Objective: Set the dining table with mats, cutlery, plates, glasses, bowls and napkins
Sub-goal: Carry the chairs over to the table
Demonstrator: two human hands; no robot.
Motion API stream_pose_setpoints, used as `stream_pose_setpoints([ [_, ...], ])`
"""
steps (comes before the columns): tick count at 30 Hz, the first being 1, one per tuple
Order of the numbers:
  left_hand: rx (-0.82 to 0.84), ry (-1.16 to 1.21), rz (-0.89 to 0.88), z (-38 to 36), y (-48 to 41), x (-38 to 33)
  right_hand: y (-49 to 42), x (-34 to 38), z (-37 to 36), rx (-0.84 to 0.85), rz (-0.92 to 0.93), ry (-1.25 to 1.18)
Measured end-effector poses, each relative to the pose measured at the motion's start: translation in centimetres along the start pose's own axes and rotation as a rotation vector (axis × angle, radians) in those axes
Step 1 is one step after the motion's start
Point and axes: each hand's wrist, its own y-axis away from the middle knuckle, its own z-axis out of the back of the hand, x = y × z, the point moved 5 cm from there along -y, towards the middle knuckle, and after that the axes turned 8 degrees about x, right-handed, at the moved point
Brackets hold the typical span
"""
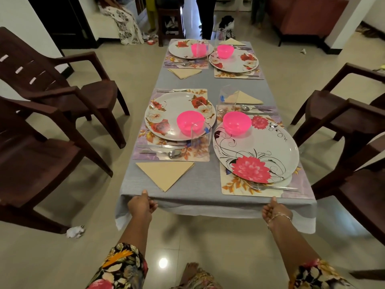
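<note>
A long table under a grey cloth [200,184] carries several place settings. Nearest on the right, a white plate with pink flowers [258,149] holds a pink bowl [237,123] on a floral mat [231,187], with a fork [275,187] below. On the left, a rose-patterned plate [166,113] holds another pink bowl [190,123]; a clear glass [201,134], cutlery [160,150] and a folded beige napkin [165,174] lie near it. My left hand [141,205] and my right hand [275,211] both grip the table's near edge through the cloth.
Dark brown plastic chairs stand on the left [52,105] and the right [350,122] of the table. Two more settings sit at the far end [233,59]. A person's legs [206,17] stand beyond the table. Crumpled paper [76,231] lies on the tiled floor.
</note>
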Motion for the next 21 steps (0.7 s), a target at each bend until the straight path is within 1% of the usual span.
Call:
stream_pose_setpoints([
  [11,0.038,0.045,0.005,1.0,0.7,-0.8,-1.6,-0.3,0.6,0.051,-0.018,0.064],
  [15,0.072,0.049,0.014,1.3,0.7,-1.0,-1.3,-0.2,0.7,0.026,0.033,0.049],
  [21,0.110,0.044,0.017,1.7,0.6,-0.7,-0.6,0.0,0.7,0.053,0.061,0.022],
])
